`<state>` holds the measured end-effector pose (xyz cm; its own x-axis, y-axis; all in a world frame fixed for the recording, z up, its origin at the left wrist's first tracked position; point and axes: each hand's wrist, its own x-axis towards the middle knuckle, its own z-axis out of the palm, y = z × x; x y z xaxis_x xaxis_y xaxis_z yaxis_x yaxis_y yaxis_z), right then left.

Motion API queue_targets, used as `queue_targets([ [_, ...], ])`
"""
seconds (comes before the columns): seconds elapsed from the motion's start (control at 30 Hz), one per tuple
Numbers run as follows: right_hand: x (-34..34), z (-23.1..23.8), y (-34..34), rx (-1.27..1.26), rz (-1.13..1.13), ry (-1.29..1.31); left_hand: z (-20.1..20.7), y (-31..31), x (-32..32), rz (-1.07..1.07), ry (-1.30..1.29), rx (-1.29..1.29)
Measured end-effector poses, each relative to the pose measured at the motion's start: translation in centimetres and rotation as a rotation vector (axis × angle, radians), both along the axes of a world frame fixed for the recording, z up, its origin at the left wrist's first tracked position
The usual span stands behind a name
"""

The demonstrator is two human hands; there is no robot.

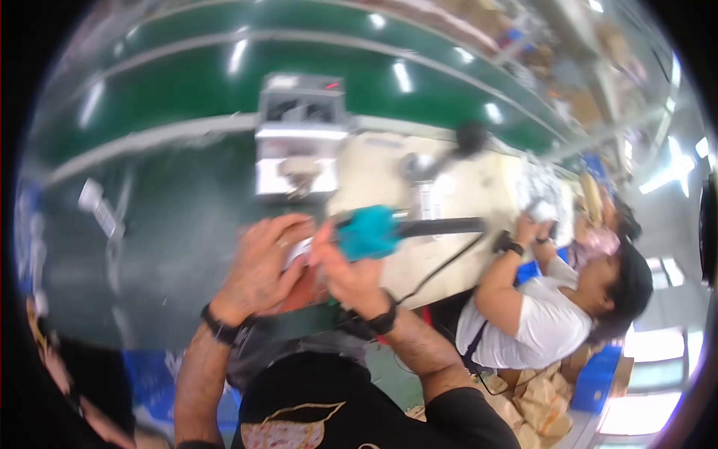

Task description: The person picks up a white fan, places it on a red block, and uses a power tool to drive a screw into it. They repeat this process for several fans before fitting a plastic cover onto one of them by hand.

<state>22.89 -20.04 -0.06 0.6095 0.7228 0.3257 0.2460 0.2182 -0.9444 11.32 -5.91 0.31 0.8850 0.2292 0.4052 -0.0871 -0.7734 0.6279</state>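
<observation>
My left hand (258, 262) is over the near edge of the dark green table, its fingers bent round a small white piece (298, 253) that is mostly hidden. Close to its right is my right hand (350, 278), fingertips beside the white piece; motion blur hides whether they grip it. Just above the right hand a teal cloth (368, 232) bunches around a dark bar (441, 227), and whether the hand touches it I cannot tell. An orange-red patch (298, 293) shows below my hands.
A grey box with a lit white front (301, 135) stands ahead. A white tool-like thing (101, 208) lies at the left. On the pale table, a black cable (441, 269) runs from the bar. At the right, a person in a white shirt (523, 314) handles something white.
</observation>
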Motion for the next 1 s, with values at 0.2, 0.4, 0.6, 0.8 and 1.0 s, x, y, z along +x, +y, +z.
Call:
queue_targets([
  [0.2, 0.0, 2.9, -0.7, -0.079, -0.037, 0.240, 0.5, -1.1, 0.5, -0.056, 0.031, 0.060],
  [0.4, -0.3, 4.9, -4.3, 0.265, -0.068, 0.398, 1.8, -3.5, -1.9, -0.152, -0.003, 0.258],
  [0.6, 1.3, 6.0, -7.8, 0.431, -0.233, 0.274, 2.1, -4.6, -3.3, -0.117, -0.089, 0.197],
  [0.8, 1.4, 4.1, -8.5, 0.163, -0.306, 0.269, 3.3, -0.8, -7.3, 0.212, -0.109, -0.011],
  [1.0, -0.1, 4.0, -7.5, -0.061, -0.237, 0.157, 1.4, 5.7, -12.7, 0.636, -0.095, 0.055],
])
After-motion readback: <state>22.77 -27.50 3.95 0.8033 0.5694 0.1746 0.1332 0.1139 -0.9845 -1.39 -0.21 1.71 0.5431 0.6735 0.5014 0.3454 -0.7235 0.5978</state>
